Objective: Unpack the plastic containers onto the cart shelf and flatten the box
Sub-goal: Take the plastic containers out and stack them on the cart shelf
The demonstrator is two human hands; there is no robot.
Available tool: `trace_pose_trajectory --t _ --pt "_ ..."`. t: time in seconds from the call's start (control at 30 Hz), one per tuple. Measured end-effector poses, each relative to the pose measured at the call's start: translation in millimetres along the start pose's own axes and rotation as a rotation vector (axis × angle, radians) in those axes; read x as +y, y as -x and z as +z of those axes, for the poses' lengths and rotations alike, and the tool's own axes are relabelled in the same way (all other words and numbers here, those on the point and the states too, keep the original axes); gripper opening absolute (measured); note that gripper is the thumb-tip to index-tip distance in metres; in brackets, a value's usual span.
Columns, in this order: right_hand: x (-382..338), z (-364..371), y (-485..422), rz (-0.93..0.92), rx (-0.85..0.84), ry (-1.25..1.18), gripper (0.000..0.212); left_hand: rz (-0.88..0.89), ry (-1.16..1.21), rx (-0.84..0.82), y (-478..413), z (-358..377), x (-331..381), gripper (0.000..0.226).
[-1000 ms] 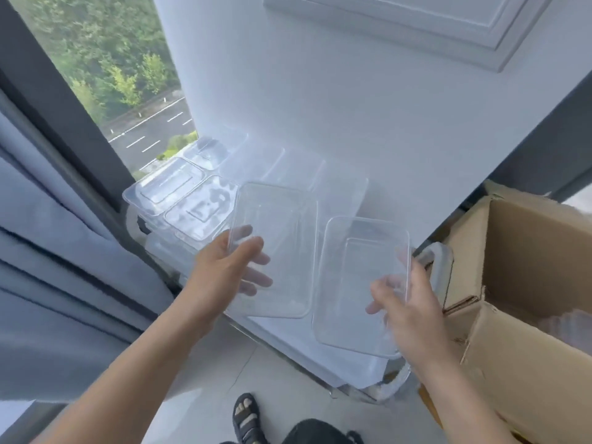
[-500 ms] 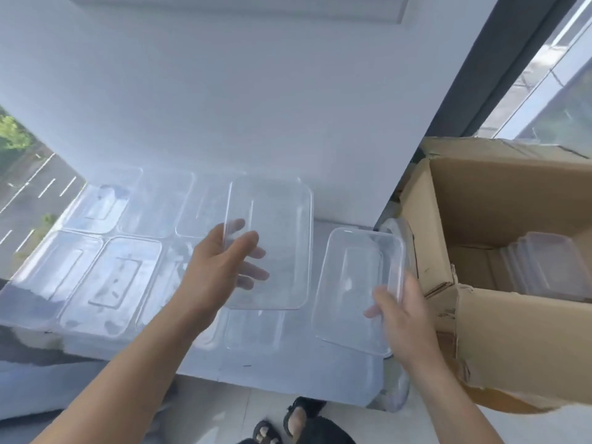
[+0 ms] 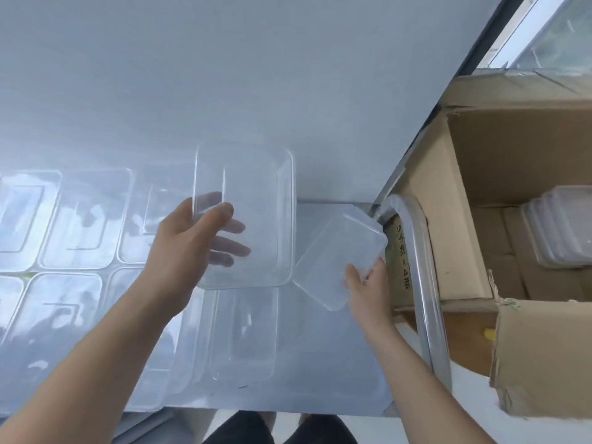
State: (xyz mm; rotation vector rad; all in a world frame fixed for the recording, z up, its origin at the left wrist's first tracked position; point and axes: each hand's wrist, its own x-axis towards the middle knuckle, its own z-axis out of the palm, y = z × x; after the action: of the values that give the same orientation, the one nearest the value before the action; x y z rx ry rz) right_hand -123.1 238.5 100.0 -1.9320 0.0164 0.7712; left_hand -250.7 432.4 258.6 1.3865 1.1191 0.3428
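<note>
Since half a second ago the frosted container [image 3: 339, 261] has swung onto a diagonal, nearer the cart handle [image 3: 423, 283]. Transparent rowed containers [image 3: 80, 219] lie on the left of the cart shelf [image 3: 336, 379]; the left hand [image 3: 192, 248] holds a clear container [image 3: 256, 193] above it, thumb in front, fingers spread behind; the right hand [image 3: 368, 290] pinches the frosted container's near corner; stacked containers [image 3: 560, 232] sit in the cardboard box [image 3: 455, 219].

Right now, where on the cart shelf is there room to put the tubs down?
The shelf is bare at its right end, between the middle container and the cart handle. Its left side is crowded with rows of containers.
</note>
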Motion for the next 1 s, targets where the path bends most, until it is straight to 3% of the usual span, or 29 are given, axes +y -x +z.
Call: trace_pose_trajectory --t 0.1,0.27,0.43,0.57,0.63,0.77,0.87,1.0 --pt "6.0 13.7 -12.9 0.060 0.067 -0.014 0.039 0.006 -0.007 -0.030 -18.4 -4.1 1.6 0.030" --pt "9.8 30.1 -26.0 0.172 0.193 -0.010 0.031 0.023 -0.018 -0.105 -38.5 -3.0 5.7 0.041" --pt "7.8 37.4 -30.0 0.293 0.186 -0.069 0.043 0.032 -0.018 -0.127 -46.6 -4.8 6.8 0.039" --pt "-2.5 20.8 -19.7 0.360 0.136 0.033 0.053 0.039 -0.014 -0.128 -48.1 -7.9 8.9 0.040" --pt "-4.4 12.3 -8.9 0.278 0.161 0.227 0.067 0.043 -0.011 -0.125 -47.3 -8.1 9.4 0.042" --pt "0.3 5.5 -1.2 -0.180 0.221 0.664 0.091 0.038 -0.003 -0.122 -43.2 -3.9 8.7 0.046" --pt "2.2 0.2 -20.0 -0.304 0.059 0.828 0.088 0.043 -0.014 -0.131 -40.3 -1.3 9.2 0.048" --pt "5.2 -0.2 -41.1 -0.330 -0.053 0.887 0.074 0.049 -0.016 -0.110 -38.4 -2.4 10.2 0.049"
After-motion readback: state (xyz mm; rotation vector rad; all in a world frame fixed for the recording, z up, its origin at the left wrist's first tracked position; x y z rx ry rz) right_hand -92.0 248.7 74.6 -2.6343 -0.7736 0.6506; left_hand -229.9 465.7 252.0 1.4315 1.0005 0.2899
